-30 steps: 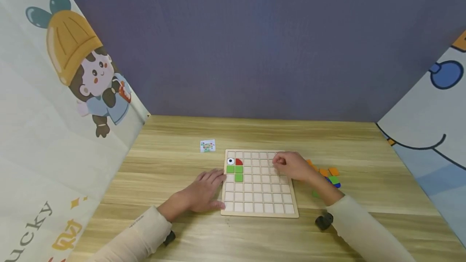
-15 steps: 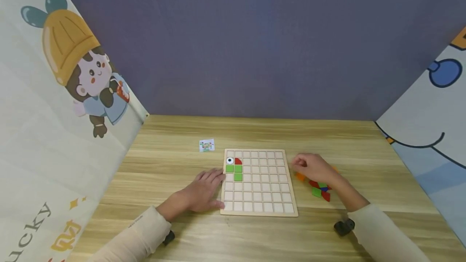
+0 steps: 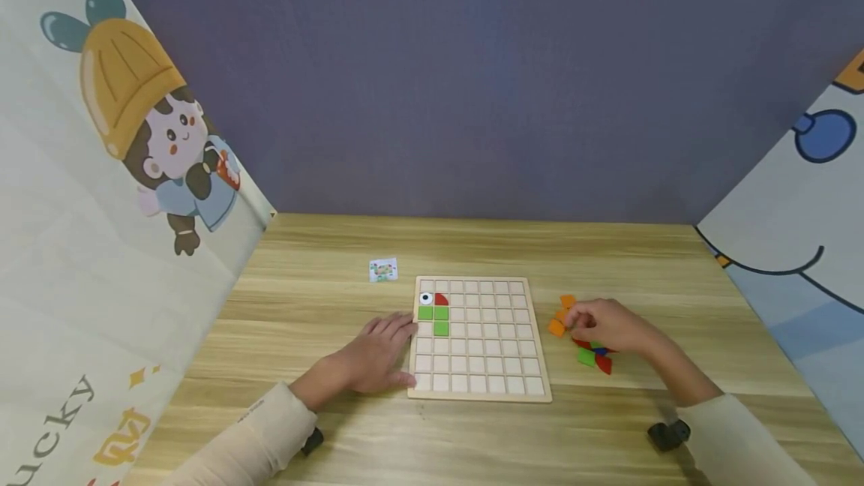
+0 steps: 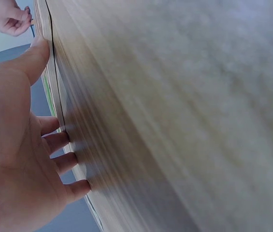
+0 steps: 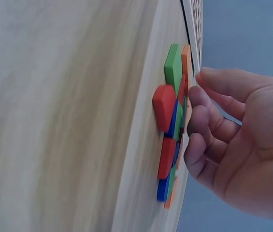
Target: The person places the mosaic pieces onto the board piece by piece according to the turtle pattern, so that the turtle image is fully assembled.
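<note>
A light wooden grid board [image 3: 479,362] lies on the table. Along its left edge rests my left hand [image 3: 378,355], with fingertips and thumb touching the rim. At the board's upper left sit an eye tile [image 3: 426,298], a red rounded tile [image 3: 442,299] and several green square tiles [image 3: 442,328]. My right hand [image 3: 610,326] hovers with bent fingers over a loose pile of tiles right of the board. In the right wrist view, red tiles [image 5: 164,107], green tiles [image 5: 173,65], blue and orange ones lie just below its fingertips. I see no tile held between those fingers.
A small printed picture card [image 3: 383,269] lies behind the board, to its left. Orange tiles [image 3: 556,328] lie between the board and the right hand. A dark wall [image 3: 486,96] rises at the table's back, with printed panels at both sides.
My right hand has moved from over the board's right side out to the tile pile, uncovering the board's right columns and some orange tiles. The left hand has stayed at the board's edge.
</note>
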